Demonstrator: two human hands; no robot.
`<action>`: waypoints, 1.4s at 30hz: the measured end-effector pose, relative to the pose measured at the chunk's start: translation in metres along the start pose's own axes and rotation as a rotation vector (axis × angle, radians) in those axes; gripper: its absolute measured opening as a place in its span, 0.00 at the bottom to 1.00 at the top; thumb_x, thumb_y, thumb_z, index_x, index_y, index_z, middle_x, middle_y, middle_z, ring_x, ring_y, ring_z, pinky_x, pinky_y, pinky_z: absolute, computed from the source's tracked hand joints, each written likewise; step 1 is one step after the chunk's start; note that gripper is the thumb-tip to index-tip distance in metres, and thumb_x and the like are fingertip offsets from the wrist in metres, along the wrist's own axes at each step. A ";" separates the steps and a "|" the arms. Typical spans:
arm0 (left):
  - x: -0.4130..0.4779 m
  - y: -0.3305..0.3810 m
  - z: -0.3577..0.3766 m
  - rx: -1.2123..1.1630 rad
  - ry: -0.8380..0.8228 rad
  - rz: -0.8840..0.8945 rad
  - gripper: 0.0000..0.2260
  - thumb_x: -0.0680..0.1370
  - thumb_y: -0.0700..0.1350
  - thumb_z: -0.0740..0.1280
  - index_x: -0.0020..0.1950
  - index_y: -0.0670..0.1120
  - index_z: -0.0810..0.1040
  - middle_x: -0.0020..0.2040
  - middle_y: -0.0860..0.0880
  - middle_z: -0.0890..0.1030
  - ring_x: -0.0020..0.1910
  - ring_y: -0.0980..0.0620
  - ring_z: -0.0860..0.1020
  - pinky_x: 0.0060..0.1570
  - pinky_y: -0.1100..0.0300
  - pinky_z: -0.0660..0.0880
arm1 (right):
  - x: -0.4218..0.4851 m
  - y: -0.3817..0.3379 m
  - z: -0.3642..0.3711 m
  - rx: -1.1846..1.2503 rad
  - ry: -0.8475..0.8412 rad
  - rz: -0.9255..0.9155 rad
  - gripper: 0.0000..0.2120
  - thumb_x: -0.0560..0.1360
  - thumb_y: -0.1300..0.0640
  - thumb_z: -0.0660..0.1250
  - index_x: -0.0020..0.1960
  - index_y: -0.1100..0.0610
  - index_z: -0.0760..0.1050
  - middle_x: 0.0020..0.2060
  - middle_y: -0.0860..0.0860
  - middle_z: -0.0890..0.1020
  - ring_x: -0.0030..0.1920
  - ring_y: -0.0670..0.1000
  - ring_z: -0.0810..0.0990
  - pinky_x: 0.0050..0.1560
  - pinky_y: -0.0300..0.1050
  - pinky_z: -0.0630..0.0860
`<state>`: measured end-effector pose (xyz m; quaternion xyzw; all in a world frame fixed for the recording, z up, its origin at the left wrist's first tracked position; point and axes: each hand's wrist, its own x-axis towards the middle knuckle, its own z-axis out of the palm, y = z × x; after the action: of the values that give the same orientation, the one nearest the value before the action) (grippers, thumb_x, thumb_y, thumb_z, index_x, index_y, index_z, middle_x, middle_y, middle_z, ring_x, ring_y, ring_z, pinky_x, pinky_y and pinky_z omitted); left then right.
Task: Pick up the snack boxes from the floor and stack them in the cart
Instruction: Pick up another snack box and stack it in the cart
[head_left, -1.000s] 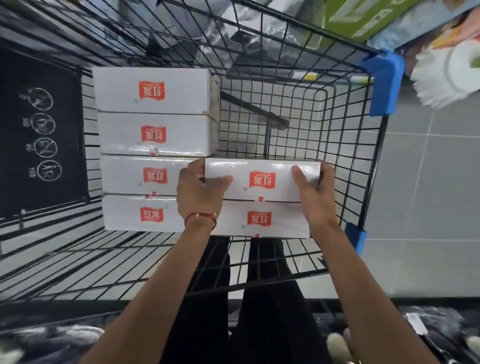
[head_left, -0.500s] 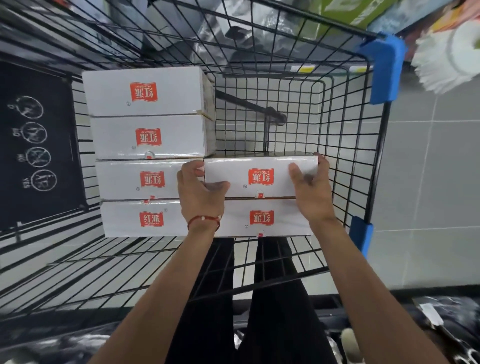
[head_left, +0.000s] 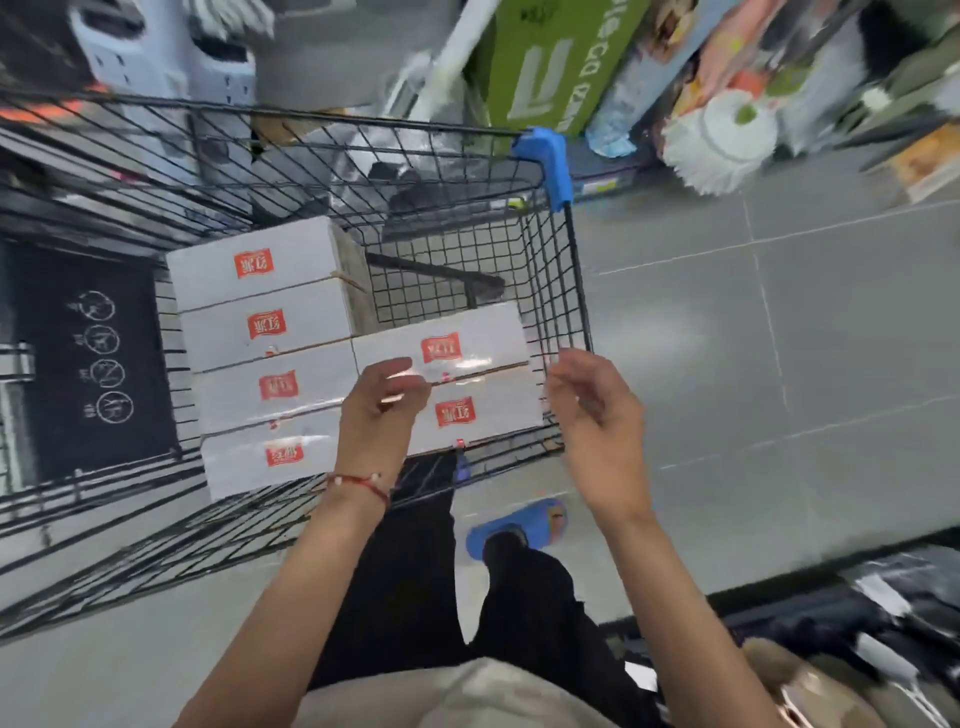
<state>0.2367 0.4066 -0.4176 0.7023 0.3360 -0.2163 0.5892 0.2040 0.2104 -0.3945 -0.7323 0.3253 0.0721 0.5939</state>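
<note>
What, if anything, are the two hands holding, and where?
Nothing: left hand and right hand are open, clear of the boxes in the cart.

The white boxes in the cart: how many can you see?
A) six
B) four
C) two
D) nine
A: four white boxes sit in a row on the left side of the cart and two more lie next to them on the right, which makes six; both hands are open and hold nothing.

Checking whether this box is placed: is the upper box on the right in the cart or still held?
In the cart. The upper right box lies on another box; both hands are off it.
</note>
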 end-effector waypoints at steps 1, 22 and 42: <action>-0.013 0.003 0.007 -0.001 -0.015 0.036 0.14 0.78 0.33 0.69 0.54 0.53 0.80 0.49 0.49 0.84 0.51 0.48 0.81 0.58 0.51 0.75 | -0.010 -0.001 -0.013 0.027 0.001 -0.015 0.10 0.80 0.65 0.70 0.61 0.57 0.81 0.52 0.47 0.85 0.52 0.42 0.82 0.56 0.39 0.79; -0.256 0.024 0.231 0.045 -0.384 0.313 0.09 0.79 0.35 0.68 0.53 0.47 0.82 0.42 0.51 0.83 0.42 0.54 0.78 0.47 0.61 0.74 | -0.135 0.056 -0.313 0.404 0.329 0.052 0.11 0.78 0.61 0.73 0.59 0.51 0.81 0.47 0.47 0.86 0.49 0.43 0.83 0.51 0.35 0.76; -0.257 0.146 0.594 0.497 -0.859 0.222 0.07 0.80 0.36 0.67 0.52 0.47 0.82 0.47 0.49 0.84 0.42 0.53 0.80 0.49 0.59 0.76 | 0.026 0.043 -0.555 0.586 0.713 0.224 0.10 0.81 0.58 0.69 0.59 0.47 0.81 0.53 0.51 0.85 0.55 0.53 0.83 0.57 0.44 0.77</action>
<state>0.2227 -0.2387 -0.2636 0.7004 -0.0748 -0.4952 0.5086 0.0439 -0.3121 -0.2849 -0.4734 0.5925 -0.2150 0.6152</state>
